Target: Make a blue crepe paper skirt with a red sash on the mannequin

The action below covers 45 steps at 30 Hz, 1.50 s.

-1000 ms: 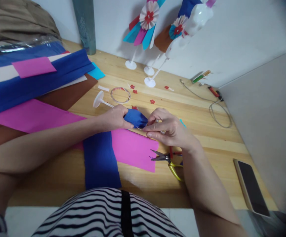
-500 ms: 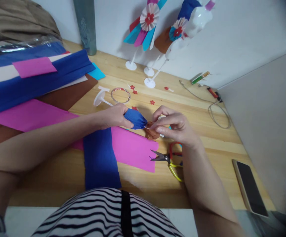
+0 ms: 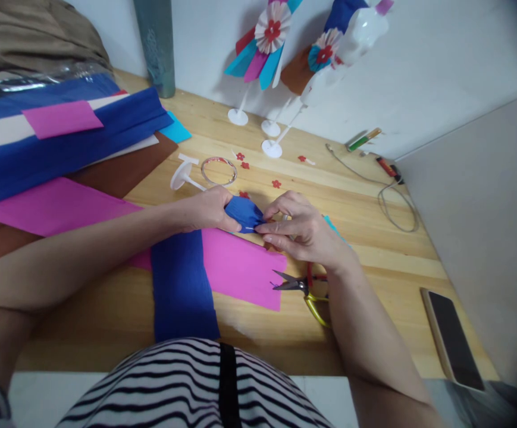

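Observation:
My left hand [image 3: 211,211] is closed around a piece of blue crepe paper [image 3: 244,213], which narrows into gathers at its right end. A white stand [image 3: 181,176] with a round base pokes out to the left, behind that hand. My right hand [image 3: 300,229] pinches at the gathered end with its thumb and fingertips. A thin white string [image 3: 250,229] shows there against the blue paper. Brown paper just below the fingertips is mostly hidden by my right hand. Scissors [image 3: 300,284] lie spread beside my right wrist, their handles partly behind the forearm.
A blue strip [image 3: 182,285] crosses a pink sheet [image 3: 244,270] in front of me. Coloured paper [image 3: 62,142] is piled at left. Small red flowers [image 3: 276,184] and a wire ring [image 3: 219,171] lie beyond my hands. Decorated stands [image 3: 272,148] line the wall; a phone [image 3: 452,339] lies right.
My right hand has moved slightly left, closer onto the gathered end, and the brown paper there is now more covered. My left hand keeps its hold.

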{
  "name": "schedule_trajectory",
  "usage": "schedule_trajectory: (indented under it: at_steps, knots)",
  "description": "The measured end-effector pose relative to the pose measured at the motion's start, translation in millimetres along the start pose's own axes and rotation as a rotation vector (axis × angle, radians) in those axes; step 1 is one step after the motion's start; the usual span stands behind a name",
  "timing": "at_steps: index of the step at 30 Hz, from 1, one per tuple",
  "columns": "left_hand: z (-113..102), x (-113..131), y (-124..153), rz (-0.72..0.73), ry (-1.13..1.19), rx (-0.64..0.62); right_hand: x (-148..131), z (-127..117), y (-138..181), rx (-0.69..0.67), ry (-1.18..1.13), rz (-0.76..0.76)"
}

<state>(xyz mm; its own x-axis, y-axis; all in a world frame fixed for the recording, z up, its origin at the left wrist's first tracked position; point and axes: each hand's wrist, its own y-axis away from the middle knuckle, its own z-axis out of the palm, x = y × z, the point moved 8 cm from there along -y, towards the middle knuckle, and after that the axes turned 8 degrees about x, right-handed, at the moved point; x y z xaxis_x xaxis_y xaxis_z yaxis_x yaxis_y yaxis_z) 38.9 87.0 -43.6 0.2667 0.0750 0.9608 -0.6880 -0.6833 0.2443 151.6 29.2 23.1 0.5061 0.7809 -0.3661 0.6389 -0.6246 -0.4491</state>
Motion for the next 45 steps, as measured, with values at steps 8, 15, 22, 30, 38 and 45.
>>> schedule_trajectory:
  at_steps: [8,15,22,30,38,45]
  knots:
    - [2.3,5.4,5.1,0.004,-0.041,-0.013,0.4,1.1,-1.9,-0.036,0.08,0.027]
    - [0.5,7.8,4.3,0.04,-0.072,-0.004,5.4,4.9,0.4,-0.047,-0.011,0.106]
    - [0.0,8.4,4.8,0.031,-0.045,0.006,5.4,8.0,1.4,-0.065,-0.027,0.125]
    - [0.9,6.5,4.9,-0.007,-0.069,-0.001,5.2,9.3,1.3,-0.061,0.001,0.108]
    - [-3.1,-1.3,-1.8,0.012,-0.034,0.103,3.7,11.3,1.4,-0.078,0.004,0.099]
    - [1.7,-2.1,-1.7,-0.006,0.1,0.068,3.7,11.5,0.8,-0.067,0.026,0.097]
